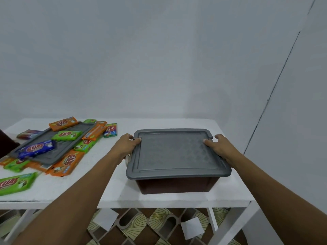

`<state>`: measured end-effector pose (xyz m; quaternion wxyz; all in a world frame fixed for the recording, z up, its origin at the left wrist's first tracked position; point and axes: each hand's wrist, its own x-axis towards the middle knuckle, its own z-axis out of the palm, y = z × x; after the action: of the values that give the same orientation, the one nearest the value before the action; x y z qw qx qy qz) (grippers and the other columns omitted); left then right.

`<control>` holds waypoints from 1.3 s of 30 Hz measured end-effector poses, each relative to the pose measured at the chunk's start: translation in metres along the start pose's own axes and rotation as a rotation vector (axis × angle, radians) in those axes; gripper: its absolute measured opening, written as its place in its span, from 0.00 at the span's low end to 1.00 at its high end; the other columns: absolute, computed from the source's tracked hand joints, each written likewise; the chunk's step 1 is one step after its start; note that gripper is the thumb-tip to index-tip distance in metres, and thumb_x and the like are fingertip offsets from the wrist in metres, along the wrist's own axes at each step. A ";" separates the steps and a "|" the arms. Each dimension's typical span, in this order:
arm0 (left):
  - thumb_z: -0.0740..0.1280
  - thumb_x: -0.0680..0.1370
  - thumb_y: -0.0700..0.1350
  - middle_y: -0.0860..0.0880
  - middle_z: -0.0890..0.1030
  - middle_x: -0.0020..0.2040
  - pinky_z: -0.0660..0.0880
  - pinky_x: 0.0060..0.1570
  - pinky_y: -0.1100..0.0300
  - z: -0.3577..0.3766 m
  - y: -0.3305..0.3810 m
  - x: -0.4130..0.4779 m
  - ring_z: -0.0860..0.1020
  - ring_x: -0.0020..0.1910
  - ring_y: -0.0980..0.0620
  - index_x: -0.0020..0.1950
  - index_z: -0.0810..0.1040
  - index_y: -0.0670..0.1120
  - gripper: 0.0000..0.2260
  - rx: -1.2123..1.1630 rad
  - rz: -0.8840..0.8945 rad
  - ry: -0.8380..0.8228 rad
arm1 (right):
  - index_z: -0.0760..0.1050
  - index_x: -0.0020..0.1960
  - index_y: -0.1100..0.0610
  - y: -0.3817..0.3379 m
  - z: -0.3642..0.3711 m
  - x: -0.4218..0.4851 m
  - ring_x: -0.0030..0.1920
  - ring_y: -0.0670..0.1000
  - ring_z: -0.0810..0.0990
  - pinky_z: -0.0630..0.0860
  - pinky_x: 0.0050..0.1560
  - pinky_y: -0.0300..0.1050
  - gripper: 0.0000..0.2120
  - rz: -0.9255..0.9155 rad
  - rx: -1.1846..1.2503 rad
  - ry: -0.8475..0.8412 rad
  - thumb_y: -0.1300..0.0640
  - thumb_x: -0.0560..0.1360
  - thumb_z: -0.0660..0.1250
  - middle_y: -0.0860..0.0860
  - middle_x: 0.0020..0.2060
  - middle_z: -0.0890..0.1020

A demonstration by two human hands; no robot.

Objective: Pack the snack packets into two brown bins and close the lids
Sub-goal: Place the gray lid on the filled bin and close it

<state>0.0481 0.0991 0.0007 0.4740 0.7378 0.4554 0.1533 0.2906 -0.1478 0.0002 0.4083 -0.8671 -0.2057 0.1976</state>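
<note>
Snack packets [67,161] lie scattered over the left half of the white table [159,124], several on and around a loose lid [51,157] that lies flat among them. The brown bin [175,186] stands on the right part of the table near its front edge, its contents hidden under the grey lid [177,152]. The left hand [126,145] grips that lid's left rim, thumb laid on top and fingers curled down over the side, just above a white latch [127,159]. The right hand [219,147] holds the right rim likewise, thumb on top, fingers round the edge. Whether the lid is being pressed down or lifted cannot be told. As a judgement, uneven pressure could seat one side and leave the other raised, so the latch would not catch; fingers tucked under the rim could get pinched. Many packets are unpacked, and the second bin is not clearly in view; a dark shape [7,144] at the far left may be it
</note>
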 end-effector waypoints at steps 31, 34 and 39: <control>0.71 0.76 0.45 0.44 0.78 0.39 0.75 0.36 0.56 -0.026 0.015 -0.001 0.75 0.35 0.48 0.51 0.78 0.41 0.09 -0.158 -0.087 -0.241 | 0.80 0.54 0.63 0.013 -0.021 -0.010 0.42 0.54 0.82 0.79 0.53 0.56 0.12 0.205 0.674 -0.121 0.60 0.73 0.72 0.57 0.44 0.83; 0.70 0.77 0.46 0.47 0.77 0.35 0.74 0.32 0.59 -0.024 0.010 -0.004 0.74 0.30 0.51 0.46 0.79 0.43 0.07 -0.245 -0.100 -0.245 | 0.79 0.53 0.61 0.011 -0.017 -0.014 0.38 0.56 0.84 0.82 0.39 0.55 0.11 0.234 0.732 -0.191 0.58 0.73 0.73 0.57 0.41 0.85; 0.65 0.80 0.46 0.48 0.72 0.34 0.69 0.22 0.63 -0.014 0.006 -0.010 0.69 0.29 0.53 0.44 0.76 0.45 0.07 -0.323 -0.079 -0.211 | 0.79 0.49 0.63 0.001 -0.011 -0.012 0.30 0.55 0.83 0.80 0.30 0.50 0.09 0.192 0.675 -0.121 0.59 0.72 0.73 0.58 0.33 0.84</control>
<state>0.0368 0.0977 0.0148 0.6368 0.6459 0.4013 0.1274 0.2863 -0.1612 0.0077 0.6386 -0.6854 -0.0704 0.3428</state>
